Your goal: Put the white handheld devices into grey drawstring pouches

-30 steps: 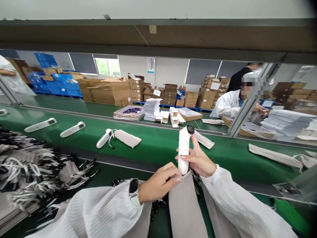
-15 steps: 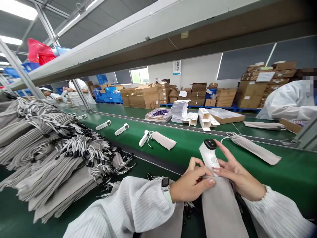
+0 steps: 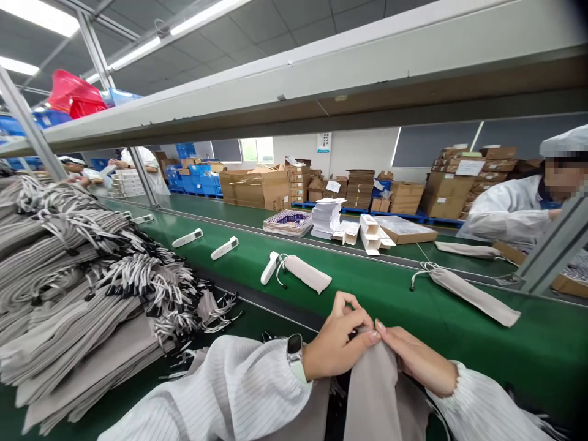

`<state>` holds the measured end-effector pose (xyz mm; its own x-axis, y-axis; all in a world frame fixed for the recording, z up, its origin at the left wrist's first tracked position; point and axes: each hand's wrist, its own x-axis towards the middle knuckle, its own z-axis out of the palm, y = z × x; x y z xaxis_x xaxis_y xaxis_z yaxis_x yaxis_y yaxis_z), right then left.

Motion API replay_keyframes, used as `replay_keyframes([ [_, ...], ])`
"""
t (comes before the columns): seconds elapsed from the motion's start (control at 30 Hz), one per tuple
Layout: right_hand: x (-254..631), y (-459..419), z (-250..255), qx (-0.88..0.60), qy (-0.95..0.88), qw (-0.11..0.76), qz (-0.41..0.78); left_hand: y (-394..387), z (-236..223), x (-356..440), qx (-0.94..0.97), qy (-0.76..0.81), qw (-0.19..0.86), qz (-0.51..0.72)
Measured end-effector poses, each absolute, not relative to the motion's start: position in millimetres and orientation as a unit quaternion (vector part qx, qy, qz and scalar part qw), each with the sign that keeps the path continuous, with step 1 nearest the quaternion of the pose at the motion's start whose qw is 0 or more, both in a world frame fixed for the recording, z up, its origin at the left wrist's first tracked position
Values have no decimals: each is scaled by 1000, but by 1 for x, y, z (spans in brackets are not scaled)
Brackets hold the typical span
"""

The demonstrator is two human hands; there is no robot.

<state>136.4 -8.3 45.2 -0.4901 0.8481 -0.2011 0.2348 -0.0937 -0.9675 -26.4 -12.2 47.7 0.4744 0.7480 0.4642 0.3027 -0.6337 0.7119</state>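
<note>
Before me hangs a grey drawstring pouch (image 3: 373, 389), pinched at its upper end by both hands. My left hand (image 3: 337, 340), with a watch on its wrist, has thumb and fingers closed on the pouch's mouth. Opposite it, my right hand (image 3: 420, 355) grips the same edge, fingertips almost touching the left ones. No white device shows above the pouch; its inside is hidden. On the green belt (image 3: 367, 288) beyond lie a white handheld device (image 3: 269, 269) beside a filled-looking pouch (image 3: 307, 274), and a longer pouch (image 3: 475, 296) farther right.
A large heap of grey pouches (image 3: 82, 343) with white cords covers the left side. More white devices (image 3: 225, 248) lie on the belt. Behind it stand a paper stack (image 3: 327, 217), white cartons (image 3: 371, 234) and a basket (image 3: 287, 223). A shelf (image 3: 275, 104) spans overhead; a co-worker (image 3: 509, 205) is at right.
The white device that stuck out of the pouch's mouth has gone from sight. Both hands have moved slightly left and down and now pinch the pouch's top edge together.
</note>
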Motion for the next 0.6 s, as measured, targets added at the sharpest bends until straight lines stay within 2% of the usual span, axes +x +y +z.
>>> replay_keyframes([
  [0.07,135,-10,45,-470,-623,212,588,-11,48,-27,806,351,278,387],
  [0.13,134,-10,44,-502,-657,229,513,-9,49,-28,806,386,267,361],
  [0.27,144,-2,30,-527,-747,365,174,-10,58,-35,801,482,232,267],
  [0.37,163,13,12,-540,-755,371,-1,-16,70,-39,806,510,261,150],
  [0.43,180,24,9,-566,-734,368,-65,-26,82,-39,833,446,309,110],
  [0.53,202,34,23,-641,-648,393,-120,-45,99,-39,831,346,401,170],
  [0.6,206,35,40,-665,-609,429,-45,-55,104,-39,775,331,488,228],
])
